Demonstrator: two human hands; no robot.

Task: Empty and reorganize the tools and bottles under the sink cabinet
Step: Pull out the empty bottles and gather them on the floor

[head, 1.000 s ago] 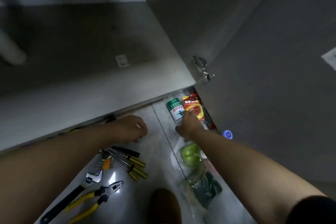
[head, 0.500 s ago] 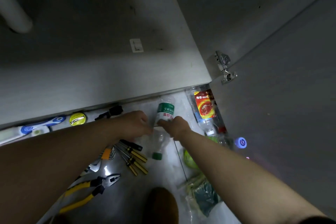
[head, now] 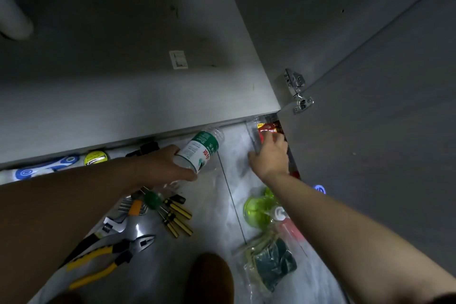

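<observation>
My left hand (head: 165,166) grips a clear plastic bottle with a green and white label (head: 201,149), lifted off the floor and tilted, its green cap (head: 153,199) pointing down toward me. My right hand (head: 270,155) rests on a second clear bottle with a red label (head: 264,130) that lies on the floor at the foot of the open cabinet door; whether its fingers curl round it is unclear. The grey cabinet floor (head: 123,61) beyond holds only a small white tag (head: 178,59).
On the tiled floor lie yellow-handled pliers (head: 108,258), an adjustable wrench (head: 106,229), several screwdrivers (head: 176,217), a green bottle (head: 257,210), a bag of scouring pads (head: 269,260), a blue and white item (head: 47,170) and a yellow tape roll (head: 95,157). A door hinge (head: 297,91) juts out at right.
The green-label bottle passed from my right hand to my left and was lifted. My right hand moved right onto the red-label bottle.
</observation>
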